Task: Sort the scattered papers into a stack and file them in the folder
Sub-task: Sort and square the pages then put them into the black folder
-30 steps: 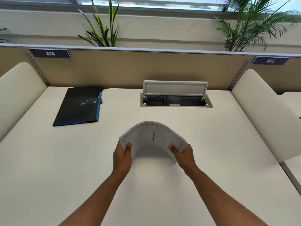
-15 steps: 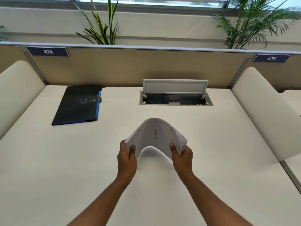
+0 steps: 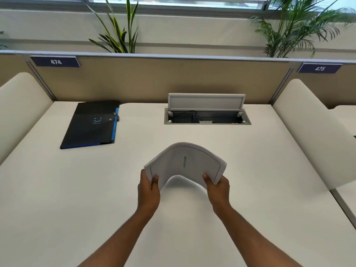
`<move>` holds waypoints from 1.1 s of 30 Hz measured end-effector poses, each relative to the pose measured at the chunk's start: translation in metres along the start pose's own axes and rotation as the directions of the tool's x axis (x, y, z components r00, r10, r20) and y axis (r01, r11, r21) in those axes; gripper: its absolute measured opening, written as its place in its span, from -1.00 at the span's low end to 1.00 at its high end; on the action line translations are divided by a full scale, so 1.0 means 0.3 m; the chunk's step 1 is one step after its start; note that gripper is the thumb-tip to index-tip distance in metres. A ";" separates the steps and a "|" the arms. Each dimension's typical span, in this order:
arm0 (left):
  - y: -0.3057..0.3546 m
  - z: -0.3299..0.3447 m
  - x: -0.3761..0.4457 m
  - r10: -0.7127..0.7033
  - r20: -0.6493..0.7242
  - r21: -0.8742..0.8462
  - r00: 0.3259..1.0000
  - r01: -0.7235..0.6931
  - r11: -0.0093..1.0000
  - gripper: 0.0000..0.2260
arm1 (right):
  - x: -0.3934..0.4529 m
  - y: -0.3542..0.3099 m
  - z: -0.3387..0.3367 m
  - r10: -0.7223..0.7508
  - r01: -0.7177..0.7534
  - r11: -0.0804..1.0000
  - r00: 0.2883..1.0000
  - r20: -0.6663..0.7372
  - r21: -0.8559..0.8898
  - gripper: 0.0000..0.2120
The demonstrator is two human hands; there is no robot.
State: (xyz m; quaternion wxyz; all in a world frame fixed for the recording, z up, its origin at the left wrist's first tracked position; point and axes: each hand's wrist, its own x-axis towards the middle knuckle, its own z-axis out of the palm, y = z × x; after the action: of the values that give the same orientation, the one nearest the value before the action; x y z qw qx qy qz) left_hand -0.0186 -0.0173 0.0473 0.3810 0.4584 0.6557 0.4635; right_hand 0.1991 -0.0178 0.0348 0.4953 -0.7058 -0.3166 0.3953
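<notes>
Both hands, left hand (image 3: 148, 189) and right hand (image 3: 217, 186), grip the bowed paper stack (image 3: 185, 164); ease the bend, square its edges, then carry it to the shut folder (image 3: 90, 125) far left of it.

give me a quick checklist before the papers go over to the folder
1. Both hands hold the paper stack: ok, left hand and right hand each grip an end.
2. Stack flat and squared: not ok, it is bowed up in an arch and its right edge looks fanned.
3. No loose sheets left on the desk: ok, none in view.
4. Folder ready to take papers: not ok, it lies closed at the far left.
5. Path to the folder free: ok, bare desk between.
6. Open cable box out of the way: ok, it sits far and to the right.
</notes>
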 end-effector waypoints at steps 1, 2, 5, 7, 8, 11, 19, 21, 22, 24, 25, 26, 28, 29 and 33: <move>0.001 -0.001 0.004 0.000 -0.008 0.002 1.000 0.000 1.000 -0.77 | 0.004 -0.002 0.000 -0.002 0.002 1.000 1.000 0.003 -0.003 -0.85; -0.001 -0.001 0.006 0.000 -0.005 0.009 1.000 0.000 1.000 -0.78 | 0.007 -0.003 0.000 0.002 -0.002 1.000 1.000 0.020 -0.006 -0.86; -0.018 -0.001 0.013 -0.023 0.031 0.054 0.999 0.022 0.998 -0.82 | 0.013 0.003 -0.007 0.061 -0.059 0.998 0.995 0.075 -0.028 -0.88; -0.013 -0.004 0.020 -0.009 0.017 0.070 1.000 0.007 0.998 -0.78 | 0.027 -0.006 -0.014 0.051 -0.048 0.998 0.996 0.075 -0.032 -0.87; -0.007 -0.005 0.028 0.008 -0.006 0.084 1.000 -0.008 0.996 -0.71 | 0.036 -0.016 -0.016 0.030 -0.027 0.999 0.997 0.075 -0.035 -0.86; 0.024 -0.008 0.060 0.066 -0.059 0.163 0.996 -0.056 0.985 -0.69 | 0.066 -0.053 -0.021 -0.039 0.040 0.999 0.998 0.057 -0.017 -0.88; 0.049 -0.020 0.089 -0.050 -0.048 0.047 0.998 0.052 0.998 -0.75 | 0.101 -0.066 -0.025 0.325 -0.319 0.944 0.944 -0.065 0.086 -0.09; 0.045 -0.017 0.082 -0.136 -0.018 -0.104 0.991 0.133 0.986 -0.74 | 0.096 -0.058 -0.021 0.462 -0.465 0.839 0.883 0.081 0.282 -0.19; 0.043 -0.016 0.074 -0.163 0.004 -0.167 0.987 0.162 0.973 -0.75 | 0.094 -0.059 -0.018 0.478 -0.511 0.767 0.859 0.186 0.387 -0.39; 0.033 -0.013 0.055 -0.192 0.054 -0.259 0.980 0.200 0.945 -0.76 | 0.082 -0.076 -0.007 0.441 -0.546 0.647 0.838 0.322 0.533 -0.63; 0.027 -0.012 0.046 -0.203 0.085 -0.302 0.976 0.219 0.928 -0.75 | 0.081 -0.082 -0.002 0.410 -0.530 0.619 0.847 0.338 0.579 -0.66; 0.021 -0.011 0.039 -0.214 0.126 -0.348 0.969 0.245 0.905 -0.73 | 0.084 -0.091 0.005 0.372 -0.497 0.614 0.868 0.331 0.614 -0.65; 0.013 -0.015 0.031 -0.234 0.220 -0.425 0.947 0.309 0.851 -0.71 | 0.092 -0.126 0.012 0.277 -0.393 0.660 0.919 0.279 0.640 -0.65; 0.011 -0.020 0.032 -0.244 0.237 -0.428 0.940 0.327 0.843 -0.70 | 0.094 -0.144 0.012 0.230 -0.337 0.706 0.941 0.248 0.623 -0.66; 0.016 -0.043 0.073 -0.341 -0.044 -0.234 0.939 0.322 0.917 -0.53 | 0.113 -0.195 -0.015 -0.001 -0.050 0.914 0.992 0.125 0.404 -0.78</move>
State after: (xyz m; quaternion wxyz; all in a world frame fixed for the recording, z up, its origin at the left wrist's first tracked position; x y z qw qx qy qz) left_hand -0.0359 0.0011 0.0537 0.4755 0.2749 0.6829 0.4817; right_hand 0.2161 0.0266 0.0829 0.6055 -0.5659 -0.2487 0.5013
